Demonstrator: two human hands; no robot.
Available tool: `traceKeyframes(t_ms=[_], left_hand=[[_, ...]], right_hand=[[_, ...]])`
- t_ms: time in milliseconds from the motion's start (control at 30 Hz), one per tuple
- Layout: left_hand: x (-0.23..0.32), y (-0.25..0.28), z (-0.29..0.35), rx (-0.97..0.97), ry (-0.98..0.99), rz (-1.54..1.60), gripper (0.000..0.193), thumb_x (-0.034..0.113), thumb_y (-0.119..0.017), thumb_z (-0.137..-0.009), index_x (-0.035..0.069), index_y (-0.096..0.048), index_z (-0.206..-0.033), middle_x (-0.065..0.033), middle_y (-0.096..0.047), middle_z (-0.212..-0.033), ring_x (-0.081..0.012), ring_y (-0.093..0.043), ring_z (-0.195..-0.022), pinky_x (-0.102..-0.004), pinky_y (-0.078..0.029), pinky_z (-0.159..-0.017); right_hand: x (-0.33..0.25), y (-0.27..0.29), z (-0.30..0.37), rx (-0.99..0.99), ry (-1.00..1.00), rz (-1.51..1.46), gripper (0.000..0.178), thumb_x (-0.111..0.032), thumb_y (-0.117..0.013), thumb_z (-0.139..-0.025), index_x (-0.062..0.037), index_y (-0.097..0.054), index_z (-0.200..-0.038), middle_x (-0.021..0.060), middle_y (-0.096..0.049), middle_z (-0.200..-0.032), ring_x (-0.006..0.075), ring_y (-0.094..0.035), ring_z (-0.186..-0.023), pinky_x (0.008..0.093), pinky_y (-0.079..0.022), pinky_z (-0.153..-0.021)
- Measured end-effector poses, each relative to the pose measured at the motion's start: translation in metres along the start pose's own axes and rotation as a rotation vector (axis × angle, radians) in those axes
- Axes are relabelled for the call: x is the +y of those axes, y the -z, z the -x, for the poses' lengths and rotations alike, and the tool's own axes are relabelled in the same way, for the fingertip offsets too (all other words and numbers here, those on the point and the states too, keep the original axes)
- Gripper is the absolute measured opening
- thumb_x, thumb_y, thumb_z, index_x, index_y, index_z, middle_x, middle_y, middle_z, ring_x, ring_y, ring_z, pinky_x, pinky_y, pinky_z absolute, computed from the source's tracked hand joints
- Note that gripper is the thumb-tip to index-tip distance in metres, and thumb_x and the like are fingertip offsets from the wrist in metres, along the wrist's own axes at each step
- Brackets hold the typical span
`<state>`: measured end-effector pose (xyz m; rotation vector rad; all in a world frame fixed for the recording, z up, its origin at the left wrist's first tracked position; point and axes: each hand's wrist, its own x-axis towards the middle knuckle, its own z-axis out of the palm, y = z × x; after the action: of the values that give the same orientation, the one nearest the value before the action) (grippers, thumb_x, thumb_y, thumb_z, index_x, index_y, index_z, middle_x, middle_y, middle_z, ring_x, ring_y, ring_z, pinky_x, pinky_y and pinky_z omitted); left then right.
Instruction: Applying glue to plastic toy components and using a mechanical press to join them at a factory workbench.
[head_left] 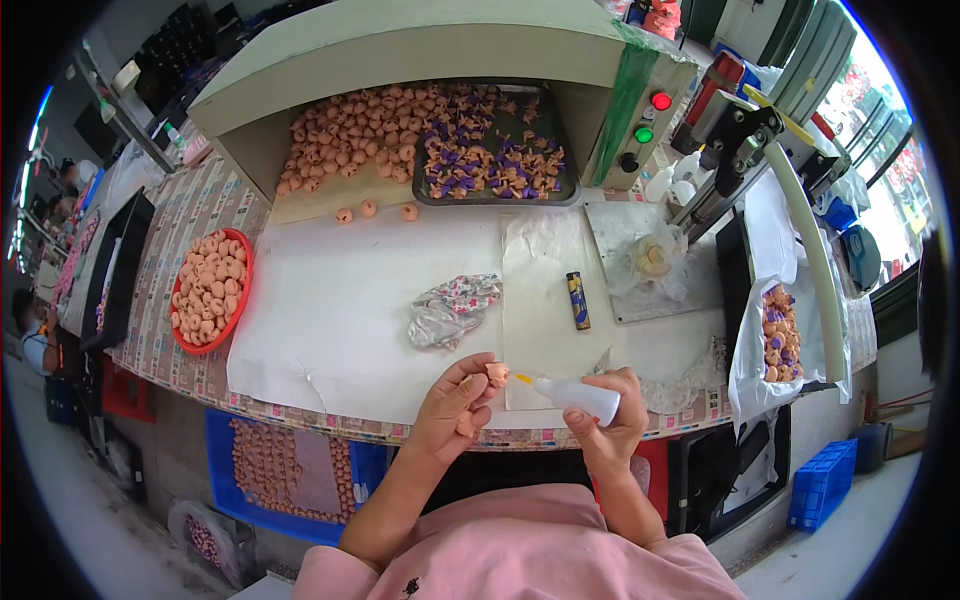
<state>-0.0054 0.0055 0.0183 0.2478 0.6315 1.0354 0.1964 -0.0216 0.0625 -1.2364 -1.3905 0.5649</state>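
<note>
One small peach piece (497, 375) is held between the thumb and fingertips of the left hand (445, 410), clamped. Piece: rounded, matte, uneven surface; finer detail too small to tell. One white squeeze bottle (592, 401) is gripped by the right hand (614, 432), fingers wrapped around it. Its single yellow nozzle (523, 379) is pointed left, just beside the piece; contact cannot be told.

Counts: one crumpled patterned wrapper (455, 312) lies just ahead of the left grip. One blue-and-yellow cylinder (578, 300) lies ahead of the right grip. Three loose round pieces (409, 212) are seen farther ahead, left of the grip line, before one large heap (350, 130), too many to count. One dark tray (570, 192) of purple-and-peach figures is seen far ahead, also uncountable. One red basket (243, 300), filled with round pieces, stands well left of the left grip. One white-lined bin (745, 370) of figures stands well right of the right grip.
</note>
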Motion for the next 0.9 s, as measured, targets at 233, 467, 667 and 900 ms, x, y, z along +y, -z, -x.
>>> traceKeyframes(t_ms=[233, 467, 667, 900], left_hand=[[0.002, 0.009, -0.003, -0.124, 0.084, 0.249, 0.036, 0.007, -0.06, -0.091, 0.006, -0.051, -0.125, -0.0057, -0.057, -0.103, -0.0084, -0.05, -0.08, -0.014, -0.035, -0.046], [0.0, 0.01, -0.003, -0.095, 0.073, 0.137, 0.036, 0.012, -0.062, -0.091, 0.006, -0.052, -0.125, -0.0035, -0.057, -0.103, -0.0093, -0.051, -0.08, -0.0157, -0.035, -0.045], [0.0, 0.009, -0.005, -0.097, 0.067, 0.101, 0.036, 0.014, -0.062, -0.091, 0.006, -0.052, -0.124, -0.0032, -0.057, -0.102, -0.0085, -0.049, -0.078, -0.0157, -0.034, -0.045], [-0.002, 0.011, -0.006, -0.106, 0.07, 0.105, 0.034, 0.014, -0.061, -0.091, 0.006, -0.053, -0.123, -0.0044, -0.056, -0.098, -0.0074, -0.047, -0.075, -0.0156, -0.034, -0.045]], right_hand=[[-0.001, -0.006, -0.001, 0.044, -0.096, -0.123, 0.047, -0.041, -0.079, -0.074, -0.0012, -0.061, -0.092, 0.0036, -0.051, -0.085, 0.0137, -0.049, -0.078, 0.0263, -0.039, -0.069], [0.003, -0.008, -0.002, -0.012, 0.084, 0.014, 0.039, -0.028, -0.082, -0.072, -0.0026, -0.063, -0.095, 0.0068, -0.055, -0.08, 0.0185, -0.052, -0.073, 0.0296, -0.042, -0.065], [0.002, -0.01, -0.002, -0.029, 0.135, 0.082, 0.04, -0.029, -0.083, -0.07, -0.0037, -0.064, -0.095, 0.0077, -0.056, -0.078, 0.02, -0.054, -0.069, 0.0307, -0.043, -0.06], [0.003, -0.011, -0.004, -0.058, 0.16, 0.103, 0.038, -0.025, -0.083, -0.069, -0.0043, -0.065, -0.094, 0.0086, -0.058, -0.077, 0.0207, -0.055, -0.066, 0.0308, -0.043, -0.057]])
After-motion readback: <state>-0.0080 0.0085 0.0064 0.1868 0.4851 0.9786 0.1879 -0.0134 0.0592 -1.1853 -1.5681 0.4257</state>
